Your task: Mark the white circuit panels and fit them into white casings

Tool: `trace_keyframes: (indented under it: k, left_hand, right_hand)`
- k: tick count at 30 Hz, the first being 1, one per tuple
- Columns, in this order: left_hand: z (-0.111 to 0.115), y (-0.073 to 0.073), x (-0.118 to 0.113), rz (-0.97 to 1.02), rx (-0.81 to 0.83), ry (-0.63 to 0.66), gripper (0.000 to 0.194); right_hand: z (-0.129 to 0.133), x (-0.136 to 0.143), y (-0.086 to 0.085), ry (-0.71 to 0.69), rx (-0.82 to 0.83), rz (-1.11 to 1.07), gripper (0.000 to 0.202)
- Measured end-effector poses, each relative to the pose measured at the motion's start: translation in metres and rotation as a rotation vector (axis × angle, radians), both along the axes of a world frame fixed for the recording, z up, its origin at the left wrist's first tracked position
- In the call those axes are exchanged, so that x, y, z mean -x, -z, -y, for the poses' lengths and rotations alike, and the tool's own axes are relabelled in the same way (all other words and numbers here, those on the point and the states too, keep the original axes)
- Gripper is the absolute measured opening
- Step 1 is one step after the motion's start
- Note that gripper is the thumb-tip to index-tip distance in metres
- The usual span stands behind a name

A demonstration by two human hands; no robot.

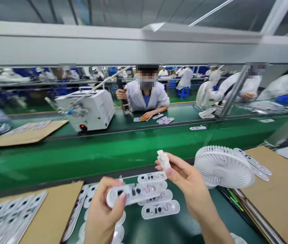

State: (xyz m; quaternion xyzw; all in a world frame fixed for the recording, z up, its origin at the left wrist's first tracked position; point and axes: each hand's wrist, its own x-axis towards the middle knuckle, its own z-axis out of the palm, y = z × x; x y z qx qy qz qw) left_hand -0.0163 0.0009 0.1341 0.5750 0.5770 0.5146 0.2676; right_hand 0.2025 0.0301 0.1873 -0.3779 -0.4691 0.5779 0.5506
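My left hand point(105, 206) grips one end of a long white oval part point(144, 191), which has black components and a thin wire inside. A crumpled white cloth or tissue point(164, 160) is pinched between the thumb and fingers of my right hand point(181, 173), to the right of the part. Several similar oval parts point(160, 209) lie on the green table below and behind the held one. More of them point(118, 234) sit partly hidden behind my left hand.
Cardboard with rows of parts point(54, 206) lies at the left. A white fan point(223, 167) and more cardboard point(278, 189) stand right. Beyond the green belt point(83, 152), a person point(146, 96) holds a tool beside a white machine point(90, 108). A metal beam crosses above.
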Motion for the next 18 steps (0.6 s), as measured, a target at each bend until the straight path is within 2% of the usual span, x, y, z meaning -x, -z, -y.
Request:
trace_keyframes:
  k: [2,4,9,13,18]
  left_hand:
    - [-0.01,-0.013,-0.006,0.199,-0.068,-0.015,0.039]
    - [-0.017,-0.023,-0.012,0.297,-0.117,-0.001,0.04]
    - [-0.012,-0.033,-0.017,0.323,-0.213,0.084,0.032]
    - [-0.006,-0.038,-0.017,0.31,-0.287,0.116,0.024]
    - [-0.007,-0.041,-0.02,0.312,-0.292,0.123,0.024]
  right_hand:
    - [-0.002,0.002,0.005,0.027,-0.111,0.198,0.028]
    - [-0.004,0.005,0.01,0.022,-0.24,0.372,0.026]
    - [-0.009,0.01,0.019,-0.077,-0.533,0.577,0.036]
    - [-0.013,0.012,0.024,-0.129,-0.588,0.63,0.036]
    - [-0.013,0.012,0.024,-0.133,-0.596,0.661,0.037]
